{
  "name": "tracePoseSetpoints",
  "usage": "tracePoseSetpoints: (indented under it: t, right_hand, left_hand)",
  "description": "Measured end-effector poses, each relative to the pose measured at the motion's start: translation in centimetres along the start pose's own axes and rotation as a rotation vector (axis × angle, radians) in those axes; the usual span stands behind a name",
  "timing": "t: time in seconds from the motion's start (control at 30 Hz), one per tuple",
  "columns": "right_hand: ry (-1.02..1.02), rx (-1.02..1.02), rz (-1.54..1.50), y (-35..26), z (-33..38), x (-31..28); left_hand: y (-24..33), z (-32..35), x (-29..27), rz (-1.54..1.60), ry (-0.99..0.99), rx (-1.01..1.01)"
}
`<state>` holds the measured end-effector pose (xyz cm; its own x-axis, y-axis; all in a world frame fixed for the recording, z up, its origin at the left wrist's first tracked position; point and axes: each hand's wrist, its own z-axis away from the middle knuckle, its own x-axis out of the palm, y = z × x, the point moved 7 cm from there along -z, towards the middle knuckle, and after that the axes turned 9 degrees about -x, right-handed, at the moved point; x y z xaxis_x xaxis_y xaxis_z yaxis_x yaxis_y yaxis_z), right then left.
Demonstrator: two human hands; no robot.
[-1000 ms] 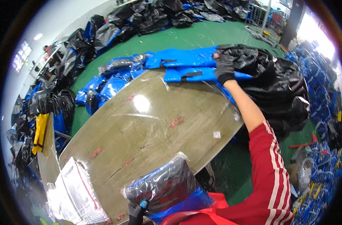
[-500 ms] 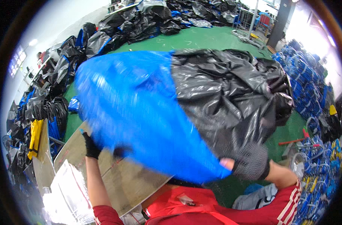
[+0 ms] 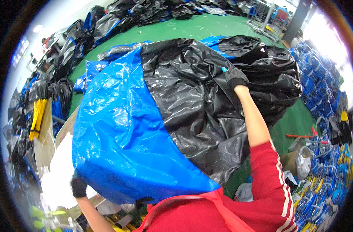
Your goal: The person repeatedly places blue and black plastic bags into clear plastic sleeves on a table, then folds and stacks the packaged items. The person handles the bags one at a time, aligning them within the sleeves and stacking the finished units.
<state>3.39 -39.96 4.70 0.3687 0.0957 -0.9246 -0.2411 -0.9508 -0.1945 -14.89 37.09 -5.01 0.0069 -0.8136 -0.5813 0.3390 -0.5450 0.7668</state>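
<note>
The left hand (image 3: 79, 185), in a dark glove at eight o'clock, is at the lower corner of a blue-and-black sheet (image 3: 120, 116); its fingers blur into the blue edge, so whether they pinch it I cannot tell. The right hand (image 3: 236, 78), at two o'clock, lies on the black part in a dark, fingerless-looking glove with a blue-tipped digit; folds hide whether it grips. The sheet fills the centre, its near edge cut off by the red apron (image 3: 180, 214), and covers most of a brown board (image 3: 68, 123). Its blue panel is smooth, glossy and softly dented, meeting wrinkled, shiny black film along a curved seam. Where that film ends and the black heap (image 3: 279, 69) toward two o'clock begins is unclear. Glare swallows the white plastic (image 3: 58, 164) at eight o'clock. Beyond lie blue packs (image 3: 94, 69) at ten, a folded yellow bundle (image 3: 38, 118) at nine and green floor (image 3: 199, 25) at twelve.
</note>
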Motion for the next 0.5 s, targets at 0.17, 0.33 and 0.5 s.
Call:
tracePoseSetpoints:
  t: [0.17, 0.33, 0.5]
  right_hand:
    - [-0.262, 0.183, 0.031, 1.7, -2.4, 11.6]
    - [-0.033, -0.269, -0.075, 2.3, -3.1, 9.7]
    - [-0.333, -0.124, -0.071, 8.1, -2.4, 11.2]
  left_hand:
    - [-6.1, 9.3, 8.1, 0.601, 0.189, -0.204]
    - [-8.6, 9.6, -0.7, 0.319, 0.531, -0.270]
    - [-10.3, 7.8, -3.1, -0.578, 0.394, -0.517]
